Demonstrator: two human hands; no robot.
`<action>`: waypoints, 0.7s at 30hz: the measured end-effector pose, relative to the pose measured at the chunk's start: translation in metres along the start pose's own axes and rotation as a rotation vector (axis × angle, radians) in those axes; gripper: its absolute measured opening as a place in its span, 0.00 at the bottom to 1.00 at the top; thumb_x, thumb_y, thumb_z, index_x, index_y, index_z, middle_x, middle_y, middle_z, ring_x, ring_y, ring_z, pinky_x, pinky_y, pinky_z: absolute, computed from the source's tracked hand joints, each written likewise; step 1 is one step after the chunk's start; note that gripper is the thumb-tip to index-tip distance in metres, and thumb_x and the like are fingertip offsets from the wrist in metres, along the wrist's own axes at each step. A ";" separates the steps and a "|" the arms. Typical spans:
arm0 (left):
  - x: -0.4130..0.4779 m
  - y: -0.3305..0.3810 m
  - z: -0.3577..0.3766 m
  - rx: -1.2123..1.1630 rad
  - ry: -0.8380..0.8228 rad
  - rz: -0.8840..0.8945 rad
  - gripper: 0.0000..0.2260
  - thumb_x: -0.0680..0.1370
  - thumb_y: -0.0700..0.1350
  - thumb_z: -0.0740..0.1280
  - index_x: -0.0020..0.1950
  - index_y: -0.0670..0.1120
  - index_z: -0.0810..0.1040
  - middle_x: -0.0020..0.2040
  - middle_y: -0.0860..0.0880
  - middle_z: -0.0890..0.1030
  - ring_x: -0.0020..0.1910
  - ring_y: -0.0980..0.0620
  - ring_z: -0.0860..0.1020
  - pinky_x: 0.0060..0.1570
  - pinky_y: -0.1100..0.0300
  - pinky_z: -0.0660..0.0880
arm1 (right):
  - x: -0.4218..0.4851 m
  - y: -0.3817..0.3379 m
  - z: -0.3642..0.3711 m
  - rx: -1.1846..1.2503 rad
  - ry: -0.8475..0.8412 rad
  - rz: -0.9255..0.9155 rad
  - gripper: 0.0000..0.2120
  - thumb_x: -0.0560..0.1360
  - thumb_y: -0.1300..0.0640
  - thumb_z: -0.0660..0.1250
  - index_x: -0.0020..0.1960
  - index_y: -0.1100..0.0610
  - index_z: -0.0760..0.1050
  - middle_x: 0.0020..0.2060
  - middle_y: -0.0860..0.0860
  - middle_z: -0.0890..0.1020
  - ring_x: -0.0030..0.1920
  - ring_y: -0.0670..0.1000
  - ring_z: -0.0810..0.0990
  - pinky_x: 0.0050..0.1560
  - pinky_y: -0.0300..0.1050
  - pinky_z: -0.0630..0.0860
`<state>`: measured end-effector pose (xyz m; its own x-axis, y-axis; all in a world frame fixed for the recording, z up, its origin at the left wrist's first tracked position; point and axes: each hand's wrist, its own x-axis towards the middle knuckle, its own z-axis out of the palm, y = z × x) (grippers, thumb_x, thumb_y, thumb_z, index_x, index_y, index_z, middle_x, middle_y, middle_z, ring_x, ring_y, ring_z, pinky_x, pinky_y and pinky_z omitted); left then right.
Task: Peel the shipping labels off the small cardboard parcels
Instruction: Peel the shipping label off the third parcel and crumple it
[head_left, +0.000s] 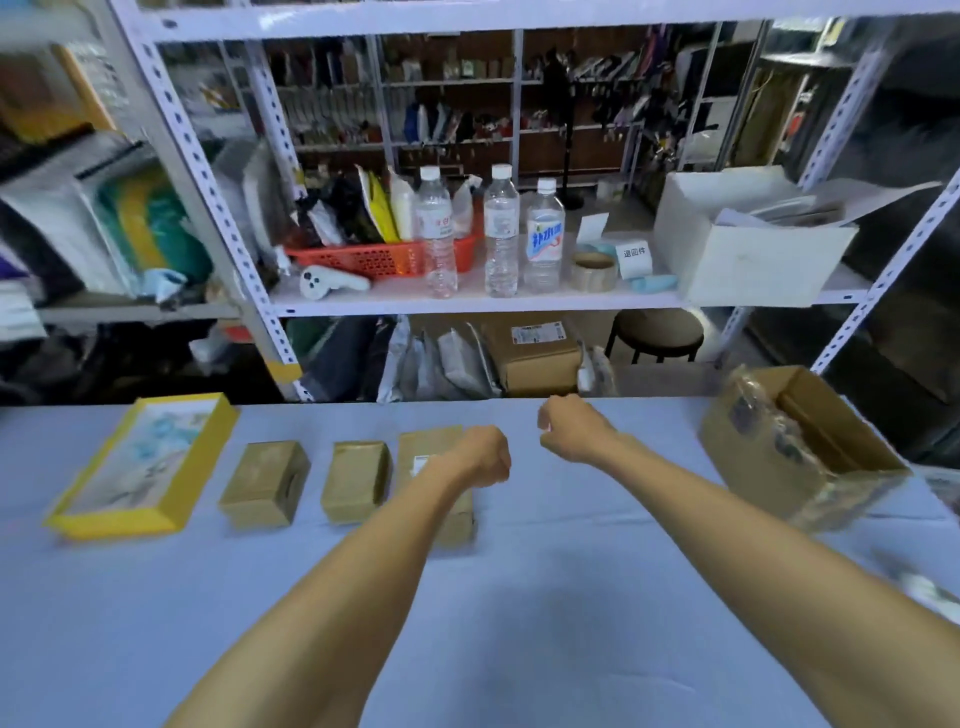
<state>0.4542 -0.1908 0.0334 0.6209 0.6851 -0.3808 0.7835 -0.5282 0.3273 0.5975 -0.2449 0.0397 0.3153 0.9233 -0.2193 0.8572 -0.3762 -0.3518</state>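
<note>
L hand (484, 456): fist, fingers curled, holds nothing; over right parcel (434, 447).
R hand (569, 428): fist too, nothing seen in it; just beside L hand.
Parcels: 3 in row on counter (571, 582); label (422, 464) on right parcel, part hidden by forearm.

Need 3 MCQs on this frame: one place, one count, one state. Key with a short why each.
1. Where does the yellow tray lie relative to the small parcels?
A. left of them
B. right of them
C. on top of them

2. How many clear bottles stand on the shelf?
A. two
B. three
C. five

3. How is the large cardboard box at the right of the table?
A. taped shut
B. open at the top
C. flattened

Key:
1 A, the tray ends the row on the left.
2 B, three capped bottles stand beside the red basket.
3 B, its inside shows from above.
</note>
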 end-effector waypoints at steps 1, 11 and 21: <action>-0.006 -0.017 -0.002 0.013 0.006 -0.002 0.11 0.77 0.37 0.63 0.56 0.38 0.80 0.53 0.42 0.80 0.52 0.43 0.78 0.45 0.57 0.72 | -0.001 -0.015 0.009 0.003 -0.002 -0.009 0.15 0.72 0.63 0.61 0.57 0.66 0.76 0.56 0.62 0.80 0.57 0.62 0.78 0.57 0.56 0.77; -0.023 -0.099 -0.018 -0.126 0.063 -0.086 0.03 0.74 0.37 0.64 0.43 0.44 0.75 0.42 0.45 0.74 0.40 0.48 0.72 0.41 0.56 0.70 | 0.004 -0.086 0.037 -0.021 0.005 -0.052 0.17 0.73 0.65 0.61 0.59 0.70 0.74 0.59 0.65 0.78 0.59 0.65 0.77 0.59 0.60 0.76; -0.017 -0.130 -0.013 -0.167 0.087 -0.146 0.03 0.76 0.37 0.63 0.47 0.40 0.77 0.46 0.45 0.77 0.44 0.46 0.75 0.43 0.56 0.71 | 0.019 -0.093 0.054 -0.012 -0.029 -0.017 0.15 0.74 0.63 0.62 0.58 0.69 0.75 0.57 0.63 0.79 0.56 0.63 0.78 0.58 0.58 0.77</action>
<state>0.3414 -0.1271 0.0082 0.4918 0.7924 -0.3610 0.8455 -0.3356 0.4153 0.5014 -0.1966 0.0188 0.2884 0.9269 -0.2400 0.8675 -0.3591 -0.3444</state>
